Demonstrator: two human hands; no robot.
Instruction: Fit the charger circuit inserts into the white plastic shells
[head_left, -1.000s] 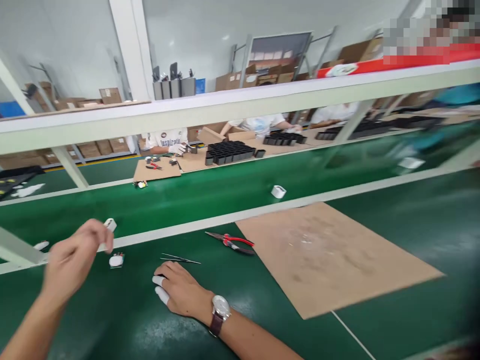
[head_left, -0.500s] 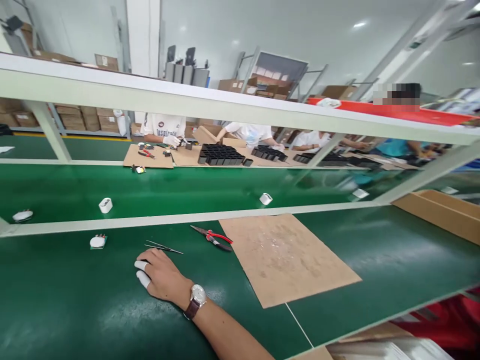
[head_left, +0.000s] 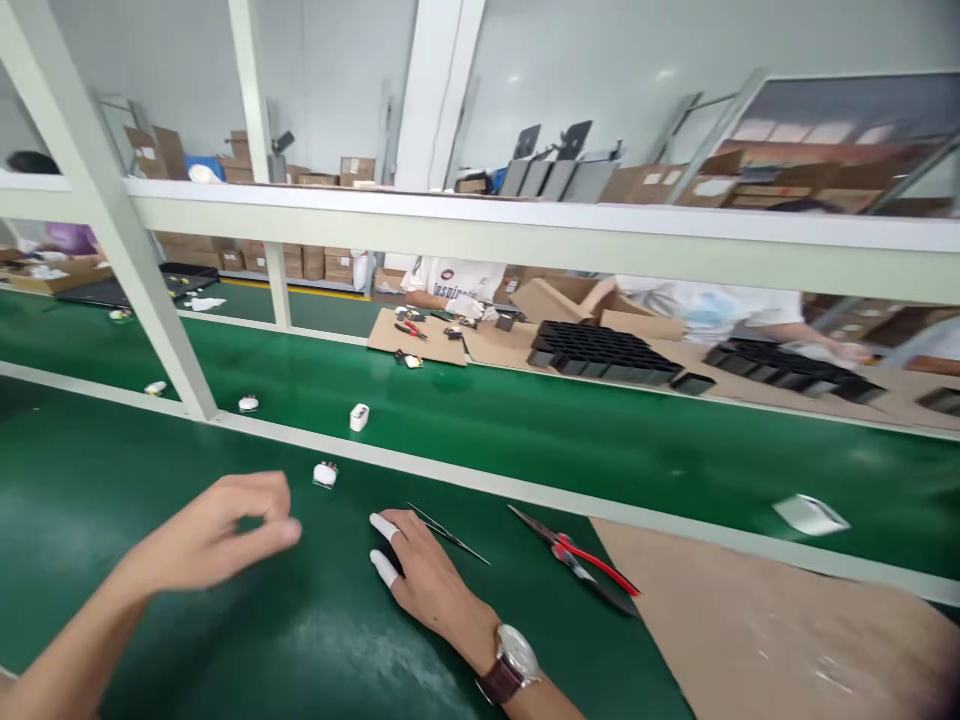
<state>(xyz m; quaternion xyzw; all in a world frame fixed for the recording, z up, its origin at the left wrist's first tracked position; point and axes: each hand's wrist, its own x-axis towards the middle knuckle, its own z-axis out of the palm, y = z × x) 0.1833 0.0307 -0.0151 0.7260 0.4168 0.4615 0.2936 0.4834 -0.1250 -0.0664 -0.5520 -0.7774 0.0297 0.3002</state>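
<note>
My left hand (head_left: 217, 530) hovers over the green work surface (head_left: 337, 640), slightly blurred. Its thumb and index finger are bent with a gap between them, and nothing shows in it. Palm down on the surface lies my right hand (head_left: 431, 580), with a watch at the wrist and white finger cots on thumb and index finger. Metal tweezers (head_left: 461, 544) lie just beyond its knuckles. Farther right are long-nose pliers (head_left: 577, 565) with red and black handles. A small circuit board with a white round part (head_left: 325, 474) sits between and beyond my hands.
A pale rail (head_left: 487, 478) separates this surface from the green belt (head_left: 600, 440), which carries a white housing (head_left: 359, 417) and other small parts. Cardboard (head_left: 757, 620) lies at right. A slanted post (head_left: 150, 240) and crossbar (head_left: 525, 235) stand ahead. Co-workers sit opposite by black trays (head_left: 607, 350).
My view has swung left. My left hand has come into view from the left. My right hand stays near the tweezers on the surface.
</note>
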